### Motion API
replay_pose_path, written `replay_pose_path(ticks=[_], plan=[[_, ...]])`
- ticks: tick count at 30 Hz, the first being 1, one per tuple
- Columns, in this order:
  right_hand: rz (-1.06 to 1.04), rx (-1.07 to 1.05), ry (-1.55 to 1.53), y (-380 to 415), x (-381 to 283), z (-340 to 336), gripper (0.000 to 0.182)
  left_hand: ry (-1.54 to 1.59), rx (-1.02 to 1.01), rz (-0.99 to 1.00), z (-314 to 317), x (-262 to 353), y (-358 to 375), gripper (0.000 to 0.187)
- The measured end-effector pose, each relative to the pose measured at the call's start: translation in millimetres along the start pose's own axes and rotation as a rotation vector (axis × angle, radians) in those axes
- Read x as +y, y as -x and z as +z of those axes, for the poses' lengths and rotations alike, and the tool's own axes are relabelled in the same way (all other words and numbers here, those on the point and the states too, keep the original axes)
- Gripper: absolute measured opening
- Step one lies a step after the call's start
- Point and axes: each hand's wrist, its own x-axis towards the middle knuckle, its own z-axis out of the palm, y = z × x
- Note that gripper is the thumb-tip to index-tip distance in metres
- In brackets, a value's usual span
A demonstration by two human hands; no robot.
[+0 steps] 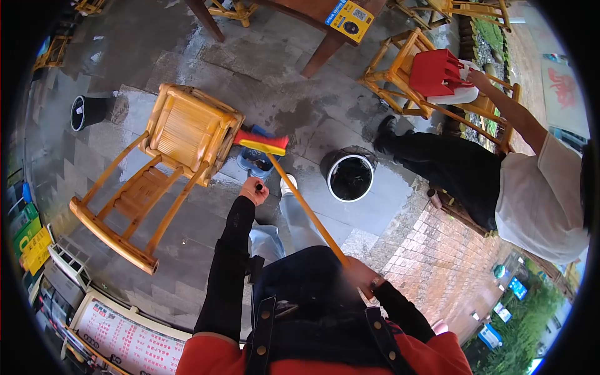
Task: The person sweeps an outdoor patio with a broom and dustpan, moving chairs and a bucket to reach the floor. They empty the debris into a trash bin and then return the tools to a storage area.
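My right hand [361, 276] is closed around the orange-brown stick of a broom [306, 207]. The stick slants away to a red and yellow broom head [262, 142], which overlaps a blue dustpan [253, 164] in this view. My left hand [255, 191] is closed round the dark end of an upright handle, seen end-on, just above the dustpan. Most of that handle is hidden below the hand. A bamboo chair [178, 128] stands close to the left of the broom head.
A black bin with a white rim [370, 181] stands right of the broom; another dark bin [90, 112] is at the left. At the right, a person [537, 194] reaches to a red bag [434, 72] on a bamboo chair [400, 75]. A wooden table [300, 9] is ahead.
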Motion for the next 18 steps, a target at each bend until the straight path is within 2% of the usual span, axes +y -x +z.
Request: replay_pose_path(ticks=[3, 5, 6, 7, 9, 11, 13, 15, 17, 18], plan=[[-0.014, -0.054, -0.103, 42.6, 16.7, 0.1, 0.024, -0.012, 0.019, 0.025, -5.3, -1.0, 5.3, 0.014], [-0.001, 0.027, -0.212, 59.9, 20.7, 7.1, 0.023, -0.039, -0.034, -0.043, -27.4, 0.4, 5.5, 0.014], [-0.037, 0.168, -0.004, 61.7, 24.9, 8.0, 0.023, -0.08, -0.082, -0.039, -36.8, -0.6, 11.3, 0.014], [-0.035, 0.173, -0.014, 60.3, 26.2, 8.2, 0.023, -0.09, -0.081, -0.045, -43.3, -2.5, 15.3, 0.014], [-0.057, 0.4, -0.008, 51.4, 18.2, -1.6, 0.024, -0.131, -0.049, -0.099, -47.6, -6.6, 27.6, 0.018], [-0.05, 0.511, -0.071, 30.6, 10.2, -18.2, 0.023, -0.2, -0.027, -0.134, -46.8, -7.2, 22.7, 0.017], [-0.034, 0.49, -0.23, 6.4, 0.7, -41.4, 0.028, -0.313, 0.078, -0.022, -35.7, -16.9, 26.3, 0.016], [-0.053, 0.457, -0.27, -22.6, -7.6, -64.3, 0.034, -0.352, 0.051, 0.001, -26.6, -22.2, 19.5, 0.015], [0.138, 0.356, -0.445, -39.6, -36.3, -70.0, 0.034, -0.43, 0.11, 0.013, -12.8, -28.6, 4.8, 0.014], [0.145, 0.309, -0.437, -50.6, -36.7, -66.0, 0.033, -0.43, 0.107, 0.013, -3.6, -32.3, 1.1, 0.014]])
